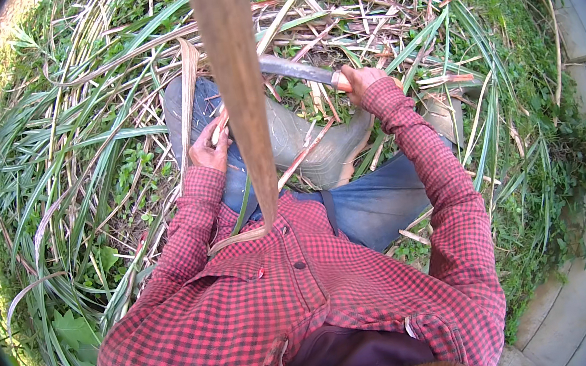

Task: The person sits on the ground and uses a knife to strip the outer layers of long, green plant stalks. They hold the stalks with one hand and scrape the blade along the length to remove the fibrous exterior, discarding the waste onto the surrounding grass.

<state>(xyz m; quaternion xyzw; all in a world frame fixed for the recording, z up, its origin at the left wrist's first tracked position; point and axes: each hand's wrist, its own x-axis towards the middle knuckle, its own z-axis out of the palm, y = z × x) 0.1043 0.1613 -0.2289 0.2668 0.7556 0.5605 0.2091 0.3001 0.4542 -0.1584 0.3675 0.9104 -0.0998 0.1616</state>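
Observation:
My right hand (366, 86) is closed round the orange-brown handle of a large knife (300, 70). Its long grey blade points left, and the tip passes behind a broad dry brown leaf (230, 74) that hangs close to the camera. Over my left leg, my left hand (208, 149) is closed on a thin pale-reddish stalk (219, 128); the brown leaf hides part of its far end. A long dried leaf (187, 86) rises beside this hand. Another red-and-pale stalk (304, 154) lies slantwise between my legs.
I sit with bent legs in jeans (376, 202) and grey-green rubber boots (318, 152). Long cut green leaves (71, 166) heap up at left, with dry stalk scraps (388, 6) ahead. Concrete slabs (576, 280) edge the grass at right.

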